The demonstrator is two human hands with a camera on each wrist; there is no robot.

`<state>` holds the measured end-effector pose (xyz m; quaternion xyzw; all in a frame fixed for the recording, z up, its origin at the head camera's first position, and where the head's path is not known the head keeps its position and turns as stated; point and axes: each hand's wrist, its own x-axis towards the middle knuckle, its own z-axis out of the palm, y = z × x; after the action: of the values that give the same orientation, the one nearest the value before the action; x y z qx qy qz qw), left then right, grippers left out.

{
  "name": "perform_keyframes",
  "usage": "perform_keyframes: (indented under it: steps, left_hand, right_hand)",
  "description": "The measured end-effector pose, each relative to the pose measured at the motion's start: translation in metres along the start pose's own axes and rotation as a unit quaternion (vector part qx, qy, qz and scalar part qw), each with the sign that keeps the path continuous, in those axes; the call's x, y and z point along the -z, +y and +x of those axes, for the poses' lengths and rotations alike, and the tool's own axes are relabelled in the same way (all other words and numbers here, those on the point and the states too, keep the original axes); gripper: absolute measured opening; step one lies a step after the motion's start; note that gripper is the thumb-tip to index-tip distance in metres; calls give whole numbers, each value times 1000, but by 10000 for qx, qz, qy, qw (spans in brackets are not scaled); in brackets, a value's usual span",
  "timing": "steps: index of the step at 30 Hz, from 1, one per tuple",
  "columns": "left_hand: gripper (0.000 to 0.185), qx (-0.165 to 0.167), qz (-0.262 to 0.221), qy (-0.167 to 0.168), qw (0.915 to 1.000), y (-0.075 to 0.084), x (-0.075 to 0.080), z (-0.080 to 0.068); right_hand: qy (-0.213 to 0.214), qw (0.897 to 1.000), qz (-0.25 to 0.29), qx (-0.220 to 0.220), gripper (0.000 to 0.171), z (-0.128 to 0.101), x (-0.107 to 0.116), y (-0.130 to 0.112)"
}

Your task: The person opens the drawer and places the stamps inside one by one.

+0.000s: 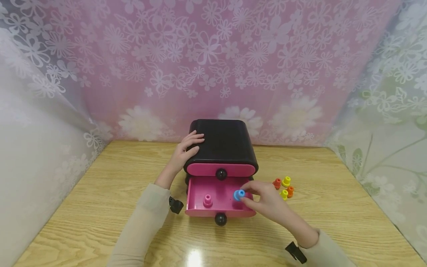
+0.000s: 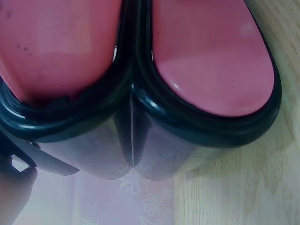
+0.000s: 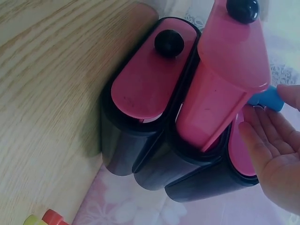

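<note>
A black cabinet (image 1: 221, 141) with pink drawers stands on the table, its middle drawer (image 1: 197, 189) pulled out. My left hand (image 1: 182, 152) rests on the upper left side of the cabinet, fingers extended over the top. Between thumb and fingers, my right hand (image 1: 268, 202) pinches a small blue stepped plastic peg (image 1: 238, 195) over the right part of the pulled-out drawer. Inside that drawer, toward the left, a pink peg (image 1: 208, 201) stands upright. In the right wrist view the blue peg (image 3: 268, 97) shows partly behind the drawer front.
Right of the cabinet, several red, orange and yellow pegs (image 1: 286, 181) stand on the wooden table (image 1: 100, 207). The top drawer (image 1: 200, 170), with a black round knob, is closed, as is the bottom drawer (image 3: 145, 79). A flowered pink curtain (image 1: 213, 74) hangs behind.
</note>
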<state>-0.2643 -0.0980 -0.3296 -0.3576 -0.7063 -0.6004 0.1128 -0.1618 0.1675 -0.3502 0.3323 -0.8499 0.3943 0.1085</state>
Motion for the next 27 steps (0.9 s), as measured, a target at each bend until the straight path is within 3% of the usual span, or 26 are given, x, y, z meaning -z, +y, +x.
perform_keyframes:
  steps: [11,27]
  left_hand:
    - [31,-29,36,-38,10000,0,0,0]
    - [31,-43,-11,-14,10000,1,0,-1]
  right_hand:
    - [-286,9945,-914,-417,16,5,-4,2]
    - [-425,9924,-1120,-278,17,6,-11,11]
